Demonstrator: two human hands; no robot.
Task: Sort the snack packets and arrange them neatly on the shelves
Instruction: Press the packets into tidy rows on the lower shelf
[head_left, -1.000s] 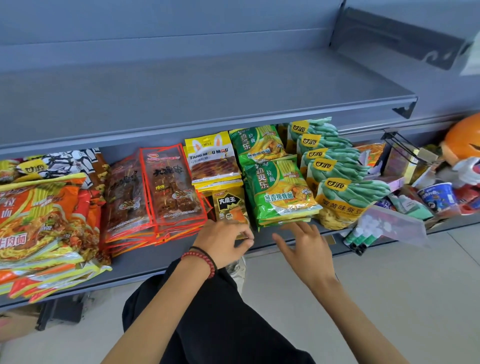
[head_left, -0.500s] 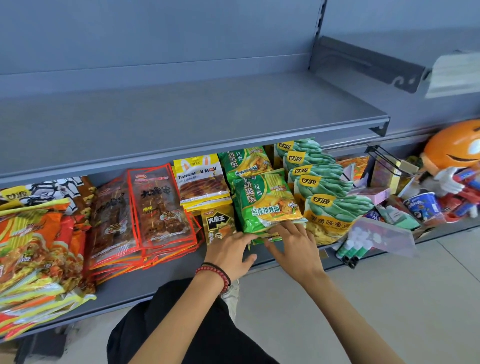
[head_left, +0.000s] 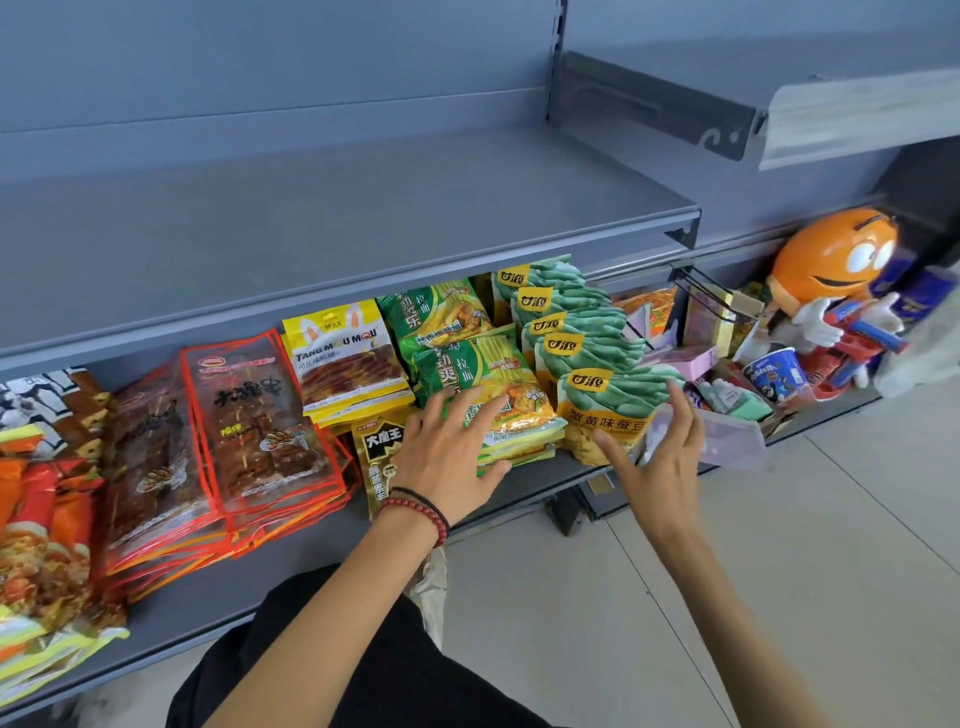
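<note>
Grey metal shelf (head_left: 208, 603) — left hand (head_left: 447, 457) spread flat on glossy green packets (head_left: 467, 371); right hand (head_left: 660, 462) open, fingers straight, to their right.

You have a single view, from the wide-angle camera on your head; it faces forward and tilts down at the lower shelf (head_left: 244, 597) from close range; your forearms (head_left: 332, 603) enter from the bottom edge, and your left hand (head_left: 447, 457) and right hand (head_left: 660, 462) sit near mid-frame; the upper shelf (head_left: 363, 208) spans the top half; the floor (head_left: 753, 597) takes the lower right; your lap (head_left: 337, 670) shows at bottom centre.
</note>
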